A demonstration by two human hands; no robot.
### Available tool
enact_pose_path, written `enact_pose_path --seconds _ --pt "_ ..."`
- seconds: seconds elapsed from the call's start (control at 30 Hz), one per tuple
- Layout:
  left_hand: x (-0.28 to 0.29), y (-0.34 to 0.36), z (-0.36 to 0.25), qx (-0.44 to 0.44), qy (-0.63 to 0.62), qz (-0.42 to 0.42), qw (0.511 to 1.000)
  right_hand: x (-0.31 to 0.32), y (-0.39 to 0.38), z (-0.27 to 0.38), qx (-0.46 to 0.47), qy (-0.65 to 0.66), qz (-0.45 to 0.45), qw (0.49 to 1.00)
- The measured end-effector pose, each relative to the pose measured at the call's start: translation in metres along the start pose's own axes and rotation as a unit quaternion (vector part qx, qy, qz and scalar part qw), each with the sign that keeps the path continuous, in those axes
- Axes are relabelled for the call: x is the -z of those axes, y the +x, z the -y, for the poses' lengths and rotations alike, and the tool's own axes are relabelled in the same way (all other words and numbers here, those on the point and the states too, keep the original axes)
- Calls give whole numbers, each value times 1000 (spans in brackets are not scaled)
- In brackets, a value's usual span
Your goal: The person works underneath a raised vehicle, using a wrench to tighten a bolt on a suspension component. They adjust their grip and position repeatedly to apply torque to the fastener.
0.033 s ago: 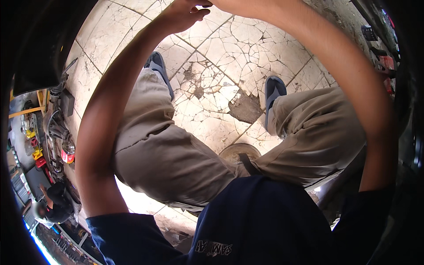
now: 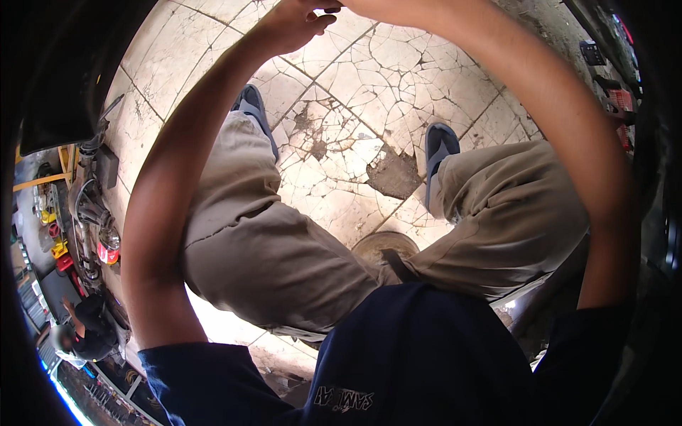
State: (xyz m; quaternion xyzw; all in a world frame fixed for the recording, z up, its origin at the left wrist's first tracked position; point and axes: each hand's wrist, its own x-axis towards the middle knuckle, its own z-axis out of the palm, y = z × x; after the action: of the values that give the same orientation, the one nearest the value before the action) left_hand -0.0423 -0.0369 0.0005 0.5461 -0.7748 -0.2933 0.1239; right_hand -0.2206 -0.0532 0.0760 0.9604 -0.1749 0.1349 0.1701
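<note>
Cracked pale tiles (image 2: pixel 369 78) underfoot, one dark broken patch (image 2: pixel 394 174) between two blue sandals (image 2: pixel 439 153). Far at the top edge, left hand (image 2: pixel 295 25) raised with fingers loosely curled, empty as far as visible; right hand cut off by the frame there, only the right forearm (image 2: pixel 554 106) in view, grip impossible to tell. Khaki trousers (image 2: pixel 263 248) and dark blue shirt (image 2: pixel 426 355) near. At far left, a small red-and-white labelled container (image 2: pixel 108 250) among yellow bits (image 2: pixel 58 248) and dark tools.
</note>
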Motion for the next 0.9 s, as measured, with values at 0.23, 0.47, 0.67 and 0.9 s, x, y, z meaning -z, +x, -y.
enact_pose_path --seconds 0.23,0.47,0.67,0.9 --pt "-2 -2 0 -126 116 -100 980 20 1 -15 -28 33 77 996" --pt "-7 -2 5 -138 150 -130 970 -9 -14 -12 -39 16 -56 998" --pt "0 5 3 -61 175 -90 979 -19 -6 -3 -26 -42 -47 998" --pt "-6 7 -7 -89 173 -129 972 -20 -12 -15 -27 -79 -15 996"
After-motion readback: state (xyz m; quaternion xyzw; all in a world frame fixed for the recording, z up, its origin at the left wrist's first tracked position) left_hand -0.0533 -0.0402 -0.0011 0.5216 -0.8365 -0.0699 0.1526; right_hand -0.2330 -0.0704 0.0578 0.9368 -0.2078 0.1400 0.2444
